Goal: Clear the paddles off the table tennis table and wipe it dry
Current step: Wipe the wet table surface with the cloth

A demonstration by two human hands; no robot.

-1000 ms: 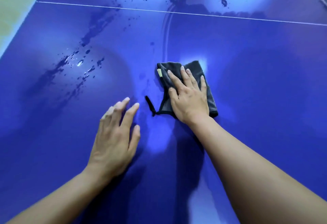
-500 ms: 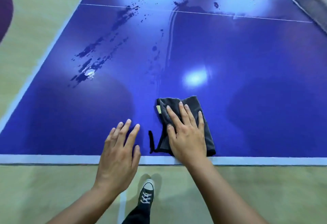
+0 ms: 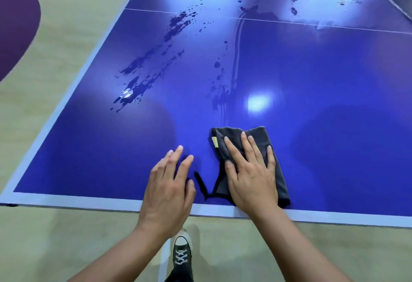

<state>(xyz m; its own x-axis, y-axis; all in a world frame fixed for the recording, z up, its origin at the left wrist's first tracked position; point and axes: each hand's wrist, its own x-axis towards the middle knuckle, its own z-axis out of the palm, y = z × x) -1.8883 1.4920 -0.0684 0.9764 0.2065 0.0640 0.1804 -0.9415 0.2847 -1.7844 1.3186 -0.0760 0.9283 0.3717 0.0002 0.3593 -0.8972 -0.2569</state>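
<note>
Grey cloth [image 3: 258,141] | right hand [image 3: 252,174] flat, pressing | left hand [image 3: 169,188] released, holding nothing

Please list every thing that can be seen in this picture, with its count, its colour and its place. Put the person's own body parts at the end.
table: one, blue with a white border, fills most of the view
thin line: one, white, across the far part of the table
water splashes: many, dark and shiny, left and middle of the table, and far end
cloth: one, dark grey, folded, near the front edge
loop: one, black, on the cloth's left side
tag: one, pale yellow, on the cloth's left edge
paddles: none in view
floor: light wood colour, left and front
floor patch: one, purple, far left
shoe: one, dark with white laces, below the table edge
left hand: empty, at the front edge
right hand: flat on the cloth
</note>
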